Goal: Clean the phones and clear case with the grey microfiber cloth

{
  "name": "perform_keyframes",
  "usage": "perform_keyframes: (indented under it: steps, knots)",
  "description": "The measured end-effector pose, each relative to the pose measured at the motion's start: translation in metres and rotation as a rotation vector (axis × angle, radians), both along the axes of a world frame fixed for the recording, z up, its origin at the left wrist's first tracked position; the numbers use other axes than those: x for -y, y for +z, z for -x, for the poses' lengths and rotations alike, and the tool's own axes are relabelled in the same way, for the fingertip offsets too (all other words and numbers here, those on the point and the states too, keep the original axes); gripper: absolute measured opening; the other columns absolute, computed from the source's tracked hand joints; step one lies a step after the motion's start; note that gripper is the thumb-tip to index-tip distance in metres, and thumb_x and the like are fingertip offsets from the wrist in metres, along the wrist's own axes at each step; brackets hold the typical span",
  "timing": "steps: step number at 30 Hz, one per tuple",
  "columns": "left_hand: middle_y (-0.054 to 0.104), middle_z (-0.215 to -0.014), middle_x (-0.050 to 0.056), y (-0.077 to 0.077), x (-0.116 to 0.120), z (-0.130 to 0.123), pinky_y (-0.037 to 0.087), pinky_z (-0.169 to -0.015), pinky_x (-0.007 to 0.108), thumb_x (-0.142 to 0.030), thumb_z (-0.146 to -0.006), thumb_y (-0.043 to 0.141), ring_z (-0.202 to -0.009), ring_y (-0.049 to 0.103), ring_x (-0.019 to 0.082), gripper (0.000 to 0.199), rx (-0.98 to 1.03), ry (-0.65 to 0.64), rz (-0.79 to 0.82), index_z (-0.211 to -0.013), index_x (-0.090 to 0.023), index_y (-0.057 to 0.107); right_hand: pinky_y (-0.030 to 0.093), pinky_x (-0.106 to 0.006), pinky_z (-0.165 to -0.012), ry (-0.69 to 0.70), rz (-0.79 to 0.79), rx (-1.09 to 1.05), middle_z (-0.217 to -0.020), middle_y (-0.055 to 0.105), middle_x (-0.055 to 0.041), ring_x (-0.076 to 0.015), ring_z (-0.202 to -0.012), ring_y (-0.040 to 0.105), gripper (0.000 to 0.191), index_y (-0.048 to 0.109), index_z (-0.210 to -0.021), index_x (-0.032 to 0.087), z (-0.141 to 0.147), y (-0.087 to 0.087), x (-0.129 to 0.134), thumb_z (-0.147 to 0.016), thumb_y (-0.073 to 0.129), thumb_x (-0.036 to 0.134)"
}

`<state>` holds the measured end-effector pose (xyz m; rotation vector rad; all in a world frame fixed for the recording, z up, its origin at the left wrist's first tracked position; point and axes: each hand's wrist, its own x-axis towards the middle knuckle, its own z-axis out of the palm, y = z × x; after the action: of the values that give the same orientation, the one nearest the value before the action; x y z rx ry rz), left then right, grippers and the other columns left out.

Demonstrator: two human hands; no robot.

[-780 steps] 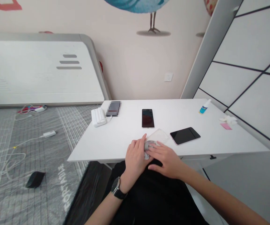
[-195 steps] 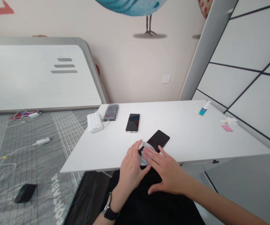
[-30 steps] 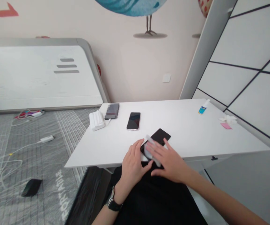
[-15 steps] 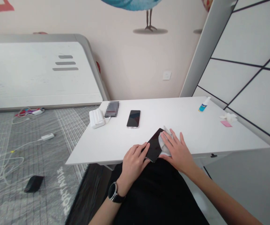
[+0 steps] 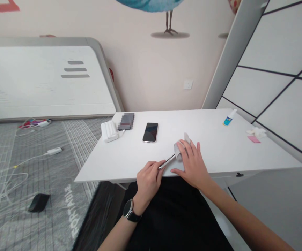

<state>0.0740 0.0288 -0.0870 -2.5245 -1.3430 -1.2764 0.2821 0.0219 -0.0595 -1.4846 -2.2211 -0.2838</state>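
Observation:
My left hand (image 5: 148, 182) grips a slim phone (image 5: 167, 161) near the table's front edge. The phone stands tilted on its side, so only its thin metal edge shows and its screen is hidden. My right hand (image 5: 191, 160) presses a grey cloth (image 5: 180, 149) around the far end of that phone, and the cloth hides that end. A second phone (image 5: 150, 132) lies flat, screen up, farther back on the white table (image 5: 219, 153). My left wrist wears a black watch (image 5: 130, 211).
At the back left of the table are a white multi-port block (image 5: 109, 131) and a pixelated dark object (image 5: 126, 121). A small spray bottle (image 5: 228, 117), white tissue (image 5: 257, 132) and a pink note (image 5: 253, 139) are at the right. Cables and a black pouch (image 5: 38, 203) lie on the floor mat.
The phone lay flat under my hands and now stands tilted on its edge in my left hand. My right hand has shifted up and right, with the grey cloth around the phone's far end.

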Motion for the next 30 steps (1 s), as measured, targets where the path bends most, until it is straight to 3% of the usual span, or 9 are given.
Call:
perform_keyframes:
  steps: [3, 5, 7, 10, 13, 16, 21, 26, 30]
  knots:
    - [0.075, -0.089, 0.006, -0.001, -0.002, -0.001, 0.055, -0.067, 0.028, -0.015, -0.099, 0.050, -0.084, 0.071, 0.020, 0.020, 0.008, 0.034, -0.030, -0.104, -0.019, 0.069, 0.014, -0.066, -0.124, 0.248, 0.031, 0.071, -0.167, 0.031, -0.0211, -0.0437, -0.155, 0.022, 0.102, 0.022, -0.165, 0.012, 0.011, 0.000, 0.006, -0.092, 0.039, 0.082]
    - [0.074, -0.086, 0.007, -0.001, -0.002, -0.001, 0.053, -0.064, 0.028, -0.015, -0.099, 0.048, -0.081, 0.071, 0.020, 0.020, 0.006, 0.041, -0.038, -0.097, -0.019, 0.068, 0.014, -0.065, -0.125, 0.309, 0.060, 0.097, -0.167, 0.033, -0.0178, -0.0410, -0.155, 0.025, 0.100, 0.018, -0.166, 0.018, 0.010, 0.002, 0.003, -0.093, 0.038, 0.082]
    - [0.074, -0.086, 0.006, 0.001, -0.001, -0.002, 0.054, -0.066, 0.028, -0.017, -0.100, 0.051, -0.081, 0.071, 0.019, 0.018, 0.011, 0.045, -0.033, -0.101, -0.018, 0.068, 0.012, -0.067, -0.125, 0.165, 0.063, 0.056, -0.165, 0.037, -0.0186, -0.0405, -0.153, 0.028, 0.098, 0.016, -0.167, 0.017, 0.002, 0.004, -0.006, -0.095, 0.036, 0.080]
    - [0.074, -0.087, 0.005, 0.000, -0.001, -0.003, 0.053, -0.067, 0.027, -0.021, -0.101, 0.055, -0.079, 0.071, 0.018, 0.014, 0.025, 0.068, -0.035, -0.105, -0.018, 0.068, 0.010, -0.069, -0.124, -0.035, 0.035, -0.014, -0.166, 0.033, -0.0222, -0.0439, -0.157, 0.015, 0.101, 0.019, -0.165, 0.008, -0.002, 0.008, -0.014, -0.095, 0.035, 0.080]
    - [0.073, -0.082, 0.006, -0.002, -0.002, -0.002, 0.051, -0.062, 0.027, -0.021, -0.101, 0.051, -0.074, 0.070, 0.018, 0.019, 0.025, 0.086, -0.072, -0.092, -0.019, 0.067, 0.014, -0.066, -0.125, 0.180, 0.055, 0.030, -0.170, 0.025, -0.0199, -0.0429, -0.159, 0.004, 0.108, 0.020, -0.165, 0.008, 0.010, 0.010, -0.006, -0.091, 0.036, 0.085]
    - [0.071, -0.077, 0.005, -0.003, -0.003, -0.001, 0.050, -0.060, 0.027, -0.020, -0.100, 0.048, -0.072, 0.068, 0.018, 0.023, 0.021, 0.079, -0.095, -0.083, -0.019, 0.065, 0.017, -0.064, -0.125, 0.350, 0.076, 0.072, -0.169, 0.029, -0.0172, -0.0393, -0.159, 0.012, 0.105, 0.019, -0.166, 0.015, 0.014, 0.010, -0.004, -0.090, 0.035, 0.087]
    - [0.073, -0.083, 0.005, -0.001, -0.002, -0.002, 0.050, -0.064, 0.025, -0.019, -0.100, 0.056, -0.075, 0.069, 0.017, 0.011, 0.036, 0.073, -0.083, -0.097, -0.018, 0.067, 0.017, -0.071, -0.123, 0.054, 0.007, -0.042, -0.165, 0.036, -0.0213, -0.0429, -0.158, 0.016, 0.099, 0.021, -0.165, 0.011, 0.000, 0.011, -0.018, -0.095, 0.036, 0.080]
    - [0.068, -0.069, 0.004, -0.004, -0.003, -0.001, 0.046, -0.056, 0.026, -0.017, -0.097, 0.051, -0.067, 0.065, 0.018, 0.023, 0.030, 0.066, -0.134, -0.077, -0.020, 0.062, 0.022, -0.063, -0.125, 0.404, 0.052, 0.073, -0.170, 0.029, -0.0144, -0.0378, -0.160, 0.013, 0.102, 0.021, -0.166, 0.017, 0.009, 0.010, -0.006, -0.091, 0.037, 0.085]
    - [0.071, -0.079, 0.004, -0.002, -0.003, -0.002, 0.048, -0.060, 0.025, -0.020, -0.099, 0.057, -0.070, 0.067, 0.016, 0.013, 0.027, 0.088, -0.103, -0.091, -0.018, 0.066, 0.020, -0.068, -0.124, 0.118, 0.022, 0.001, -0.169, 0.030, -0.0158, -0.0384, -0.159, 0.017, 0.095, 0.012, -0.168, 0.018, 0.004, 0.010, -0.012, -0.098, 0.037, 0.076]
